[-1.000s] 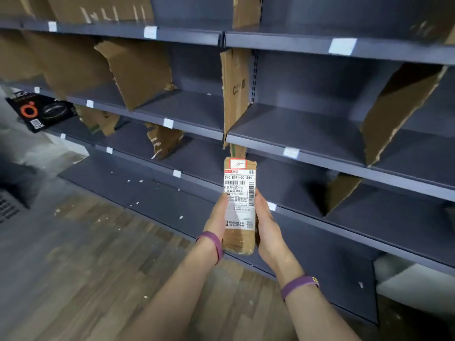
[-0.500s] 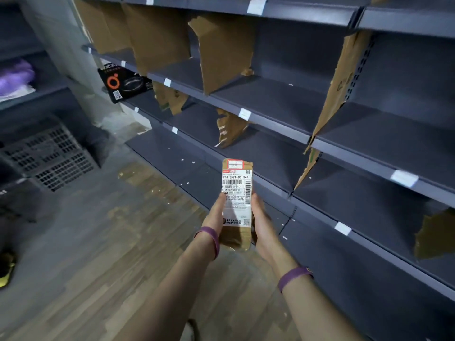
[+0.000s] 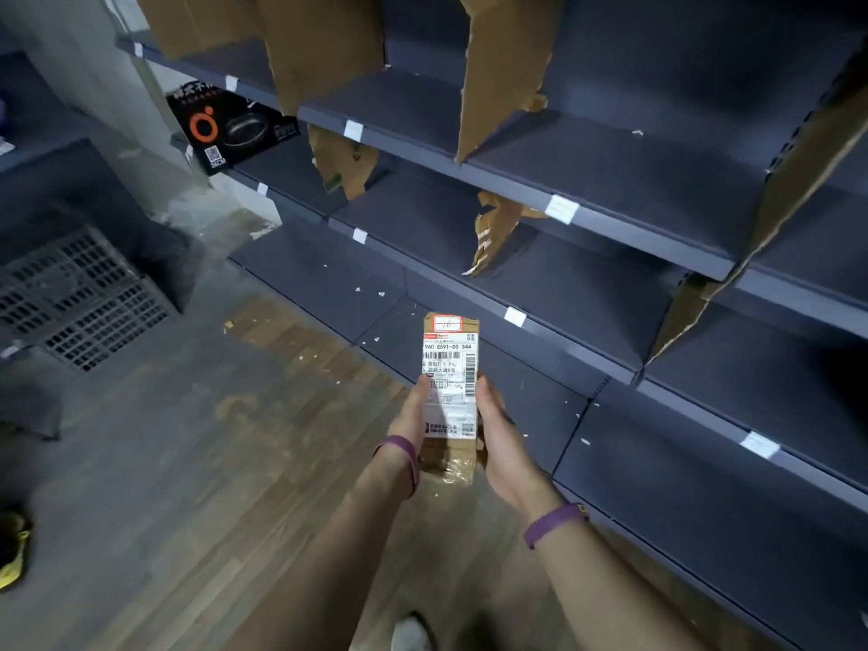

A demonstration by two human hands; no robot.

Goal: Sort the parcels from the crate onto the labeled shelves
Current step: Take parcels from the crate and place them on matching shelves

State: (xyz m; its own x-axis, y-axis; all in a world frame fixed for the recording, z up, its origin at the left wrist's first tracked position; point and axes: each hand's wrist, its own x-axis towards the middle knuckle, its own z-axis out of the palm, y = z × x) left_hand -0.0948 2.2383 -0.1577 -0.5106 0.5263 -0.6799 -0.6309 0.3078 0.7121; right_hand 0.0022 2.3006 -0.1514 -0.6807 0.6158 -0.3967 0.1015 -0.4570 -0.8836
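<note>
A slim brown cardboard parcel [image 3: 450, 368] with a white shipping label and a red-framed handwritten tag at its top stands upright in front of me. My left hand [image 3: 412, 413] grips its left side and my right hand [image 3: 499, 432] grips its right side, near the lower half. Both wrists wear purple bands. Dark grey shelves [image 3: 563, 284] with small white labels [image 3: 561, 209] on their front edges run from upper left to lower right behind the parcel. Brown cardboard dividers [image 3: 498, 63] split the shelves into bays.
A black boxed item with an orange ring logo [image 3: 225, 129] sits on a shelf at far left. A dark perforated plastic crate [image 3: 80, 293] stands on the floor at left. Wood-pattern floor [image 3: 211, 462] with scraps lies below; a yellow object [image 3: 14, 552] is at the left edge.
The view has swung left and down along the shelves; the crate and black box now sit nearer. Both hands keep the same hold on the parcel.
</note>
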